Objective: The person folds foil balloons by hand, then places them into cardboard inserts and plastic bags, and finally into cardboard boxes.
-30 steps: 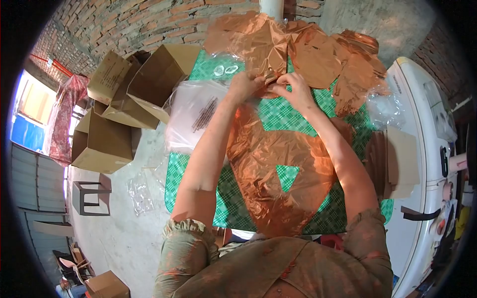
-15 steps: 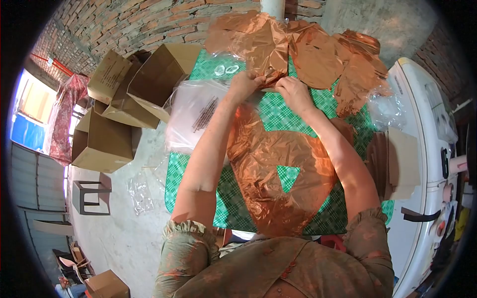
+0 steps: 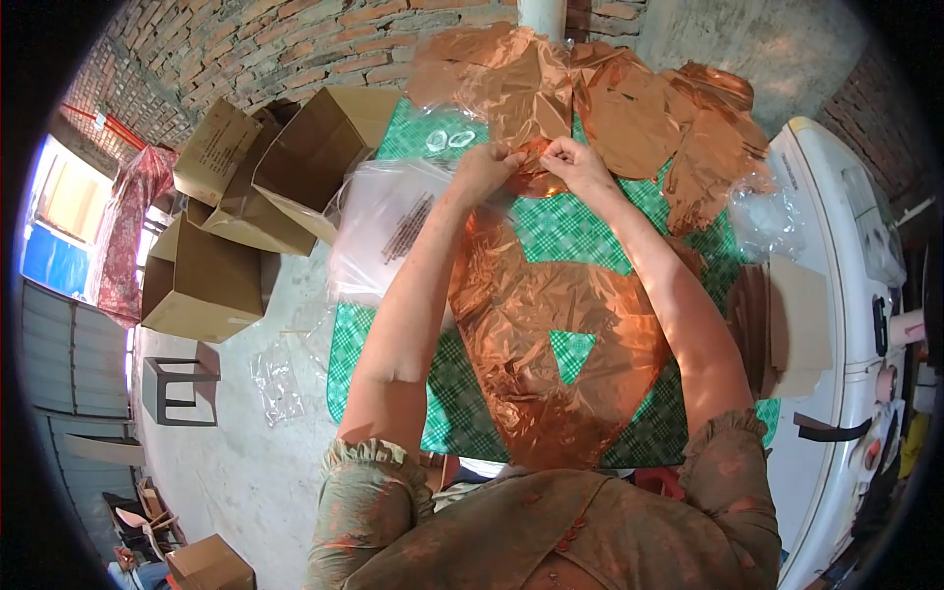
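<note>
Copper-coloured shiny foil [image 3: 533, 184] lies crumpled between my two hands at the far part of the table. My left hand [image 3: 486, 171] pinches its left edge. Fingertips of my right hand [image 3: 578, 165] are closed on the foil's right side, a little apart from the left ones. A larger copper foil sheet [image 3: 531, 324] is spread under my forearms, with a triangular gap that shows the green cloth. More copper foil pieces [image 3: 629, 123] are heaped along the table's far edge.
A green checked cloth [image 3: 570, 231] covers the table. Clear plastic bags [image 3: 383, 231] lie at its left, another plastic bag [image 3: 769, 221] at the right. Open cardboard boxes [image 3: 310, 147] stand on the left. Brown flat sheets [image 3: 795, 315] rest by a white appliance [image 3: 826, 236].
My right hand has risen slightly and turned, its fingertips drawn into a tighter pinch. More of the foil between the hands shows. The left hand has barely moved.
</note>
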A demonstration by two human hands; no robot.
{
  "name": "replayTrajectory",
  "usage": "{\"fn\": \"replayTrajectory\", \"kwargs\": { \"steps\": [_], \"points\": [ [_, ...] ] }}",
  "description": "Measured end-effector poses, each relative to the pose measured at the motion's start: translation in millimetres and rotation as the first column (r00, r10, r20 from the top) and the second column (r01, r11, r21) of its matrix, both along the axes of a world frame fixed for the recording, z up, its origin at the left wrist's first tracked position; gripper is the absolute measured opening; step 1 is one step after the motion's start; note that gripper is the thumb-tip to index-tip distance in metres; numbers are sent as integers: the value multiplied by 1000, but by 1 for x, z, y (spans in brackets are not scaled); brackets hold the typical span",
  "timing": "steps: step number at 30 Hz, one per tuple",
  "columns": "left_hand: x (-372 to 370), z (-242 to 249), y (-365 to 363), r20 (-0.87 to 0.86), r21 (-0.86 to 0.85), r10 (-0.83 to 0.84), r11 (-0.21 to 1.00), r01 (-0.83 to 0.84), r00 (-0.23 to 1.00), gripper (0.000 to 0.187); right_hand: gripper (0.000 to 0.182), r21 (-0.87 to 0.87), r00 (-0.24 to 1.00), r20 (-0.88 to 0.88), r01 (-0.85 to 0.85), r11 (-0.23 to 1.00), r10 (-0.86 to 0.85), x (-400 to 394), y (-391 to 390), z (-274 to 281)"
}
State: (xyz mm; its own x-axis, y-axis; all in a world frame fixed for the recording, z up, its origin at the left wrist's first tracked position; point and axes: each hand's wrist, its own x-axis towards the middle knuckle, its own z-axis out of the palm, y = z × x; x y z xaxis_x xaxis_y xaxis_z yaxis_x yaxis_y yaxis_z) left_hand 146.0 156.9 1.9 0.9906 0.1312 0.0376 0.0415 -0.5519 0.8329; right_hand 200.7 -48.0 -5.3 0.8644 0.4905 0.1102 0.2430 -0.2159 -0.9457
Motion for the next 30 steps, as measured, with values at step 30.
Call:
{"fn": "replayTrajectory", "kwargs": {
  "steps": [30],
  "points": [
    [14,56,-9,507,383,-26,902,-198,861,29,53,-617,690,684,374,692,237,19,46,-10]
  ]
}}
